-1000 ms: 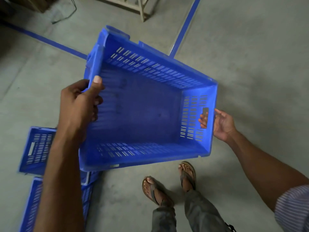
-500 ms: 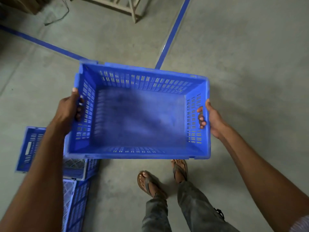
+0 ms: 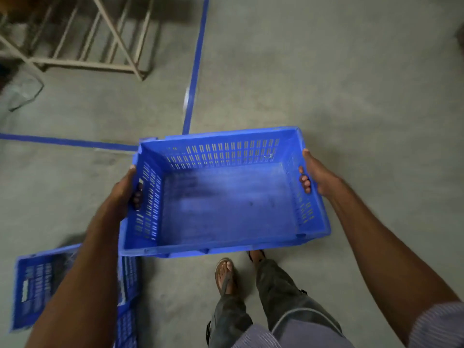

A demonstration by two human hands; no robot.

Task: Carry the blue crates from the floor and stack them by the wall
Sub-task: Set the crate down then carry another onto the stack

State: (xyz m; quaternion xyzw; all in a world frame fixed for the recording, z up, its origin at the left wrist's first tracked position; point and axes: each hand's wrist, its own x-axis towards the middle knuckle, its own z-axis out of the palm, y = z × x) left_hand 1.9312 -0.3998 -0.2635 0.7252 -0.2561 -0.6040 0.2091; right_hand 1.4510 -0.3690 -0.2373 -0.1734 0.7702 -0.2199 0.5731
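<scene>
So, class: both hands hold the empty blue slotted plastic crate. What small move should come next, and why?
Probably carry it toward the wall: the blue slotted plastic crate hangs above the grey concrete floor, left hand and right hand grip its end handles, and no wall is in view.

One view only. The head-worn wide-angle camera is looking forward and steeply down, sitting near above the blue crate (image 3: 226, 204), taking in the floor (image 3: 351, 84) out to a metal rack (image 3: 118, 37) at upper left.
</scene>
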